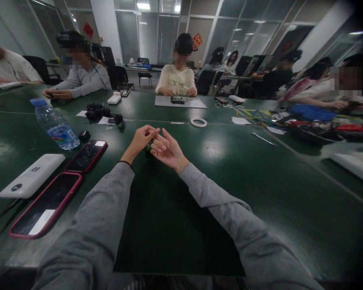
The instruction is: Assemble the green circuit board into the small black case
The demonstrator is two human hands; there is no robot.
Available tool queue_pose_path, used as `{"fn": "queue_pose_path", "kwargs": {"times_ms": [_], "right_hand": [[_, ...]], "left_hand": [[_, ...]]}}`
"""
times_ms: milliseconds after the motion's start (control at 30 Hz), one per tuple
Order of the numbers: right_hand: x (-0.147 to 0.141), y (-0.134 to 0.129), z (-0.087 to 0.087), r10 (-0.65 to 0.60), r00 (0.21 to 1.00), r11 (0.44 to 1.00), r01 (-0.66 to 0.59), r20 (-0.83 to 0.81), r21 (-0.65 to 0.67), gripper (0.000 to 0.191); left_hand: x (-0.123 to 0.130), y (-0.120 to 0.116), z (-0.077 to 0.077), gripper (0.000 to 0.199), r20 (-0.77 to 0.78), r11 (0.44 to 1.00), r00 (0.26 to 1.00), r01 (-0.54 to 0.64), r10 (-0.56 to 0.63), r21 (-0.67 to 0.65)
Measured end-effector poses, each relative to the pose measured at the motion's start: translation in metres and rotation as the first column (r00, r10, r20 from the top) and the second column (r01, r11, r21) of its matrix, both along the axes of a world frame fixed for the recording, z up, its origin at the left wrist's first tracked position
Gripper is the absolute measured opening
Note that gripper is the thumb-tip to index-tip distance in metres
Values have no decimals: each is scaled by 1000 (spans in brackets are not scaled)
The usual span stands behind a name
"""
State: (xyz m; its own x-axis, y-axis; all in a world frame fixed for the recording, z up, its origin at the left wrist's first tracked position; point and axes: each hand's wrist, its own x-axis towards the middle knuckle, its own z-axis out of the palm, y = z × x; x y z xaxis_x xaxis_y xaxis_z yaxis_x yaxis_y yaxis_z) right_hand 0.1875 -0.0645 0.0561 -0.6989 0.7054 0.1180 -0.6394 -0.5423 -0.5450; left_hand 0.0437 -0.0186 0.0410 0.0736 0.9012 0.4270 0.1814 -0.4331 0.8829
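Pinching a small dark object (148, 148), both hands meet.

A glossy dark green surface (224, 161) is seen beyond the right hand (168, 151). Left of the left hand (140, 139), a clear plastic bottle (55, 125) and glossy-screened phones (86, 156) are seen.

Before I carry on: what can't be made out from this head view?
- Small dark object between the left hand and right hand: mostly hidden by the fingers, too small to identify; which hand's grip holds it is unclear.
- Near phone: screen dark, nothing readable.
- Water bottle label: too small to read.
- Wires and tools at right: blurred by the lens edge.
- White tape ring: too small to judge its type.
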Motion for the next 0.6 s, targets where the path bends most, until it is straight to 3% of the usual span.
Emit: {"fn": "queue_pose_path", "kwargs": {"times_ms": [100,400,600], "right_hand": [[1,1,0,-4,1000,1000,4,-23,7,53],[2,-2,2,5,998,1000,-7,59,23,54],[3,1,-1,38,999,998,-38,10,53,59]], "left_hand": [[0,-1,1,39,12,999,999,43,-42,-25],[-2,4,2,47,48,998,999,-9,11,-56],[-6,2,2,47,158,987,986,83,-61,-138]]}}
